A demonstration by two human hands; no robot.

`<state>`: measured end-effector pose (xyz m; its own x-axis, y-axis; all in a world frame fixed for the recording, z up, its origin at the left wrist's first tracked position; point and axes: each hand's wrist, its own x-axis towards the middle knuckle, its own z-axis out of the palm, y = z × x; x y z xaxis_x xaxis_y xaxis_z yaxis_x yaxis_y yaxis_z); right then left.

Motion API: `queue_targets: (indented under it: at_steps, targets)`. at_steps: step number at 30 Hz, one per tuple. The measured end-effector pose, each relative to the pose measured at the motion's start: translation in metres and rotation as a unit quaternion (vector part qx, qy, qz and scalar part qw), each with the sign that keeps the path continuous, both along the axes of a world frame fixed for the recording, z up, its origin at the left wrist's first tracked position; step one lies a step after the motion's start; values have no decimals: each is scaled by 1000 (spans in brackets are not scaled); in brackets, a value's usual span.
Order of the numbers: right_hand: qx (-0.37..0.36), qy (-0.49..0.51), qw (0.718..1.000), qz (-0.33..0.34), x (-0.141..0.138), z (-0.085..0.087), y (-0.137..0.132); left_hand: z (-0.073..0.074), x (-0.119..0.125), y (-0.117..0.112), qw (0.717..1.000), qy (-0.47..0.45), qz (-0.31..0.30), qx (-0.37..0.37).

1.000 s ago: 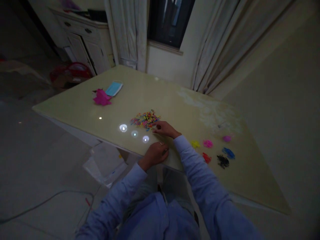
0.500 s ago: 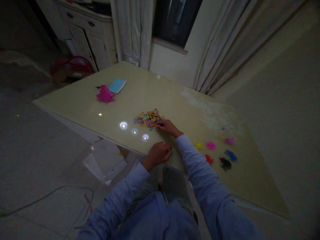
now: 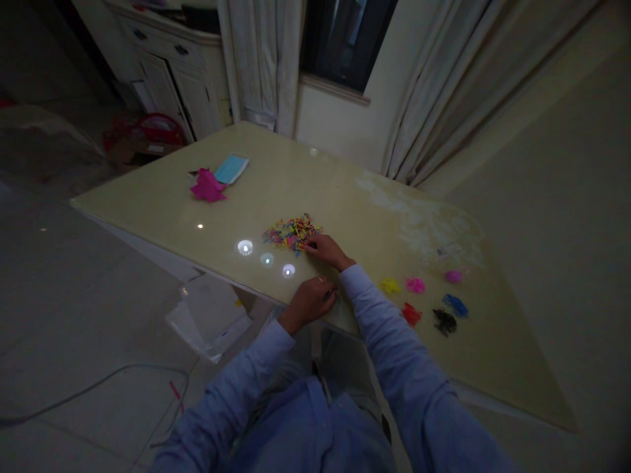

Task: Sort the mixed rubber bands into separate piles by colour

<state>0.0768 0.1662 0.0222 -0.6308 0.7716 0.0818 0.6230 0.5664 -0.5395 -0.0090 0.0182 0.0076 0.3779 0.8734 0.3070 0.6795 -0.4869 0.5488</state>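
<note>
A loose heap of small mixed-colour rubber bands lies on the pale table. At the heap's near right edge, the fingertips of my right hand are pinched together among the bands; whether a band is between them is too small to tell. Closer to the table's front edge rests my left hand, its fingers curled closed, with whatever they hold hidden. Right of my right forearm are single-colour clusters: yellow, pink, red, black and blue.
A magenta crumpled piece and a light-blue face mask lie on the table's far left. A small pink bundle sits beyond the blue cluster. On the floor are a white plastic-wrapped package and a cable.
My right hand has shifted slightly left and stays at the edge of the heap. The red cluster shows more fully beside my sleeve. My left hand has barely moved.
</note>
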Motion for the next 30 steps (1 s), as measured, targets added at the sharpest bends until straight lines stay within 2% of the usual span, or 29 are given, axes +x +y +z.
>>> queue_targets:
  at_steps: [6,11,14,17,20,26,30]
  targets:
    - [-36,42,998,-31,7,-5,-2,1,0,0,1000,-5,6,3]
    - [-93,157,981,-68,16,4,-9,2,0,0,1000,-18,3,6]
    - [-173,266,944,-93,24,15,-27,1,0,0,1000,-17,6,2]
    - [-266,358,888,-114,33,31,-54,0,0,0,1000,-16,9,-4]
    - [-316,429,837,-122,46,46,-85,1,-1,-1,999,-28,14,-9]
    - [-324,531,767,-159,90,67,-142,-3,-6,1,998,-60,11,4]
    - [-285,575,731,-232,131,68,-177,-7,-8,4,998,-62,10,21]
